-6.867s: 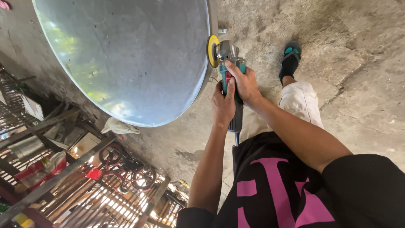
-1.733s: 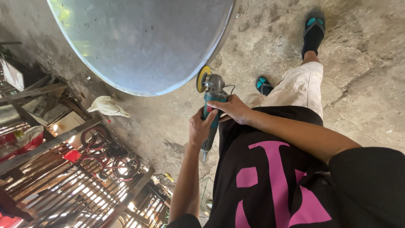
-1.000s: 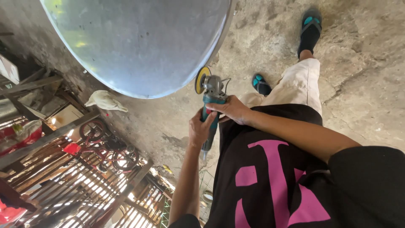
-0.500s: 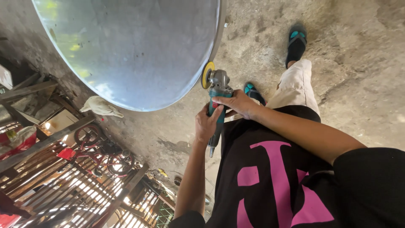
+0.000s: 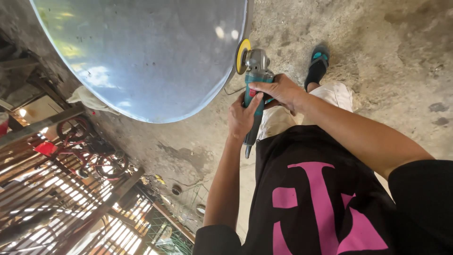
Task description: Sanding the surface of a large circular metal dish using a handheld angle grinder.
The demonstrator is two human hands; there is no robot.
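Since half a second ago the angle grinder point(image 5: 255, 89) has come up and closer to the big polished metal dish point(image 5: 141, 52), so its yellow disc point(image 5: 243, 56) now stands right at the dish's rim, touching it or just short of it; the picture does not settle which. A second or more back the disc sat lower, clear of the edge. To judge by that, the tool is being brought back to the rim, and the edge is the part being worked.

On the far left, below the dish, a pale cloth point(image 5: 89, 100) lies on the concrete floor point(image 5: 377, 42), with a small red tricycle point(image 5: 89, 151) nearer the wooden slats. The left hand point(image 5: 243, 115) wraps the teal body of the grinder low down, fingers closed round it. The right hand point(image 5: 278, 89) grips the same body higher up, just behind the grey gear head, fingers curled tight. Further right, a foot in a dark sandal point(image 5: 318, 63) stands on the floor.
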